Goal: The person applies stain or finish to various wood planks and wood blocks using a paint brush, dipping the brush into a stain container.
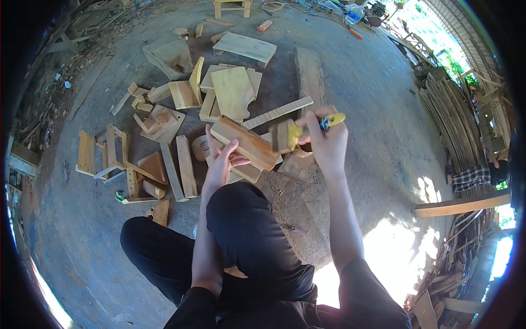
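Observation:
My left hand (220, 163) supports a wooden block (245, 145) from its near side, thumb and fingers spread along it. The block is tilted above the floor, and one long face shows a darker orange-brown than the pale wood around it. In my right hand (327, 145) is a paintbrush (295, 135) with a yellow handle. Its wide, brownish bristles are at the block's right end and look blurred. Beyond the block lie a slatted wooden strip (278, 112) and a pale board with a curved notch (233, 90).
Wooden pieces cover the floor ahead and left, including a small slatted frame (103, 151), two long bars (187, 167) and a flat board (245, 47). A long plank (310, 77) lies ahead. Stacked timber (452, 123) and a jutting beam (460, 204) stand at right.

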The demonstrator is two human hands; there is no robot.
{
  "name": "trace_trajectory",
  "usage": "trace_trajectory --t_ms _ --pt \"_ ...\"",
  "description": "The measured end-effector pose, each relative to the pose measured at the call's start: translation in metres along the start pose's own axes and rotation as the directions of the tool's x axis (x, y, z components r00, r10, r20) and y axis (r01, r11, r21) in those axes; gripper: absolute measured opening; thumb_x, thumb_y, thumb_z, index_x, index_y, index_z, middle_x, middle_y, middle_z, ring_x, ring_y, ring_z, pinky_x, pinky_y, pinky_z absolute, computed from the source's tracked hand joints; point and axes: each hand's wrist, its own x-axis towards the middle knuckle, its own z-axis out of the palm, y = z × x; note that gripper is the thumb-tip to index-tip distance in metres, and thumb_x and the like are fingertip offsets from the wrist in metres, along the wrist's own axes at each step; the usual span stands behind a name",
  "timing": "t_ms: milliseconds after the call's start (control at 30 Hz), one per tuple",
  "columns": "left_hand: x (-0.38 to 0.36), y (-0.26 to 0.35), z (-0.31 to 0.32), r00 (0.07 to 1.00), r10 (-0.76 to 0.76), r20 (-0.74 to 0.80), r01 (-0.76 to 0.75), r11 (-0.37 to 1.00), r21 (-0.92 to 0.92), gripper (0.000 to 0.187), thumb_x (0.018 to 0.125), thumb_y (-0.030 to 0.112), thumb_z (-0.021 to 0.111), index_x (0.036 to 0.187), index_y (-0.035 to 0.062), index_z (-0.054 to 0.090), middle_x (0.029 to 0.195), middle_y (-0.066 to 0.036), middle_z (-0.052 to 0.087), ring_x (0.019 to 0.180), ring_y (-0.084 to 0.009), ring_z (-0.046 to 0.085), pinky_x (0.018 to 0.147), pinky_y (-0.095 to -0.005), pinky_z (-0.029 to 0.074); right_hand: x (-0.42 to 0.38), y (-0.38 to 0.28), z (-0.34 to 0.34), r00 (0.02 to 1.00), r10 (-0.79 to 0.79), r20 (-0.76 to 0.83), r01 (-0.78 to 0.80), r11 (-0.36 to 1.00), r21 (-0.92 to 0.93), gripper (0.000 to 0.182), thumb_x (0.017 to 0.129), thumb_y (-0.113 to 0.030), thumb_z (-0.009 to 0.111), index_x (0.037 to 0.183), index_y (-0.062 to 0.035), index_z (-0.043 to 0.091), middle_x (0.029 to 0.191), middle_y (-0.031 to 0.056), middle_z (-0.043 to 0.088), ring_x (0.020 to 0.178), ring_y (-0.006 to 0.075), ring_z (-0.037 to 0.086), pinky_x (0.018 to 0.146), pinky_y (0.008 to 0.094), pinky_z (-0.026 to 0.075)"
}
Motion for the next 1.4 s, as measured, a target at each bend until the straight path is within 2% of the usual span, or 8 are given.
trace_trajectory --t_ms 167,333,433,667,733,867,967,1400 --pt "0.008 -0.027 0.002 0.992 0.074 -0.102 -0.081 0.995 -0.063 0.097 0.104 0.025 0.067 0.168 0.0239 -0.006 0.141 -0.024 0.053 0.113 -0.0364 0.071 0.083 -0.0489 0.067 0.030 -0.011 0.057 0.996 -0.094 -0.001 0.093 0.983 0.160 0.018 0.105 -0.013 0.067 0.098 0.0020 0.062 0.083 0.0117 0.078 0.069 0.0163 0.077 0.057 0.0264 0.058" --pt "0.018 -0.039 -0.021 0.999 0.039 -0.024 -0.045 0.927 -0.371 0.085 0.107 0.070 0.037 0.167 0.0173 0.009 0.152 -0.031 0.044 0.130 -0.0491 0.060 0.104 -0.0619 0.057 0.044 -0.013 0.105 0.986 -0.098 0.136 0.061 0.967 0.249 0.017 0.106 -0.011 0.064 0.100 0.0036 0.058 0.088 0.0140 0.078 0.063 0.0158 0.074 0.053 0.0255 0.055" --pt "0.008 -0.032 -0.014 0.994 0.037 -0.104 -0.072 0.932 -0.356 0.095 0.105 0.077 0.031 0.167 0.0112 0.005 0.161 -0.035 0.030 0.139 -0.0601 0.046 0.108 -0.0697 0.051 0.043 -0.003 0.118 0.981 -0.054 0.188 0.008 0.972 0.235 0.016 0.106 -0.011 0.063 0.100 0.0033 0.059 0.085 0.0132 0.078 0.060 0.0161 0.074 0.052 0.0259 0.055" --pt "0.005 -0.027 -0.020 0.998 0.043 -0.052 -0.059 0.933 -0.356 0.097 0.104 0.079 0.030 0.168 0.0117 0.004 0.162 -0.037 0.028 0.142 -0.0594 0.044 0.108 -0.0690 0.051 0.020 0.039 0.099 0.983 0.006 0.183 -0.068 0.940 0.335 0.016 0.108 -0.009 0.060 0.099 0.0017 0.053 0.088 0.0167 0.078 0.060 0.0159 0.073 0.053 0.0249 0.058" --pt "0.005 -0.027 -0.019 0.996 0.063 -0.061 -0.079 0.947 -0.310 0.096 0.100 0.084 0.029 0.167 0.0162 0.014 0.157 -0.033 0.039 0.135 -0.0537 0.055 0.106 -0.0613 0.056 0.011 0.042 0.084 0.992 -0.004 0.125 -0.036 0.948 0.317 0.017 0.107 -0.007 0.062 0.097 0.0024 0.052 0.085 0.0157 0.077 0.061 0.0171 0.074 0.052 0.0261 0.058" --pt "0.002 -0.021 -0.020 0.995 0.008 -0.102 -0.039 0.950 -0.310 0.093 0.105 0.077 0.031 0.167 0.0107 0.011 0.160 -0.036 0.033 0.142 -0.0557 0.047 0.108 -0.0656 0.053 -0.008 0.042 0.058 0.993 0.046 0.110 -0.077 0.952 0.296 0.016 0.108 -0.007 0.060 0.097 0.0019 0.052 0.089 0.0163 0.078 0.060 0.0154 0.073 0.053 0.0251 0.059" --pt "0.004 -0.024 -0.027 0.998 0.040 -0.042 -0.050 0.959 -0.281 0.095 0.102 0.082 0.031 0.166 0.0139 0.017 0.156 -0.032 0.041 0.133 -0.0536 0.057 0.103 -0.0606 0.058 -0.020 0.044 0.043 0.993 0.054 0.108 -0.082 0.956 0.280 0.016 0.108 -0.007 0.060 0.098 0.0012 0.050 0.090 0.0176 0.077 0.059 0.0162 0.073 0.054 0.0251 0.059" --pt "-0.007 -0.008 -0.011 1.000 -0.012 -0.009 0.010 0.977 -0.212 0.067 0.110 0.054 0.040 0.163 0.0130 0.029 0.150 -0.025 0.053 0.126 -0.0466 0.065 0.091 -0.0602 0.064 -0.061 0.045 -0.037 0.995 0.063 0.077 -0.070 0.994 0.084 0.013 0.109 -0.007 0.059 0.103 0.0022 0.053 0.089 0.0152 0.078 0.067 0.0160 0.076 0.055 0.0230 0.057"
